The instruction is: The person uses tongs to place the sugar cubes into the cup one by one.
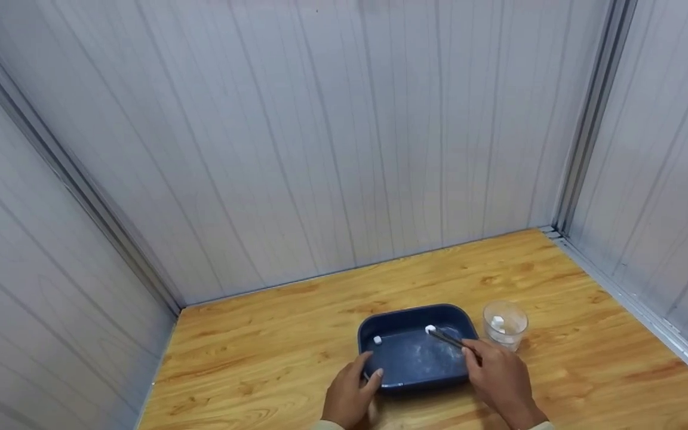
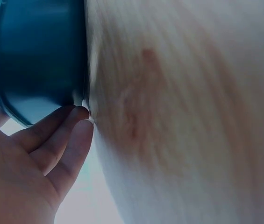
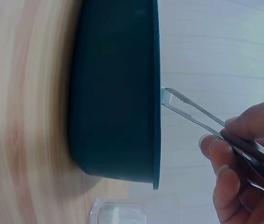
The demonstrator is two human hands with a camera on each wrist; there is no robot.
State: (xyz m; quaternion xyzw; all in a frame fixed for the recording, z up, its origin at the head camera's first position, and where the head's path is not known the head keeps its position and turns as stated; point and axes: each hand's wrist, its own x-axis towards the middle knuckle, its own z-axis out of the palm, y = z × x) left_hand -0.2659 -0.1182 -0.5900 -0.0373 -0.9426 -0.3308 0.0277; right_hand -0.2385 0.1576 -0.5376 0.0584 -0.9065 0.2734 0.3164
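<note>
My right hand (image 1: 500,373) pinches small metal tongs (image 3: 199,112), whose serrated tips hold a small white cube (image 1: 430,329) over the dark blue rectangular dish (image 1: 417,382). In the right wrist view the cube (image 3: 166,96) shows just above the dish's rim. A second white cube (image 1: 377,340) lies inside, near the left wall. My left hand (image 1: 350,388) grips the dish's near left corner, thumb at the rim. Seen from the left wrist, its fingers (image 2: 71,154) press low on the outer wall.
Right of the dish, close behind my right hand, stands a clear cup (image 1: 514,334) with several white cubes in it. The wood-grain table (image 1: 248,358) meets pale panel walls (image 1: 332,149) at the back and both sides.
</note>
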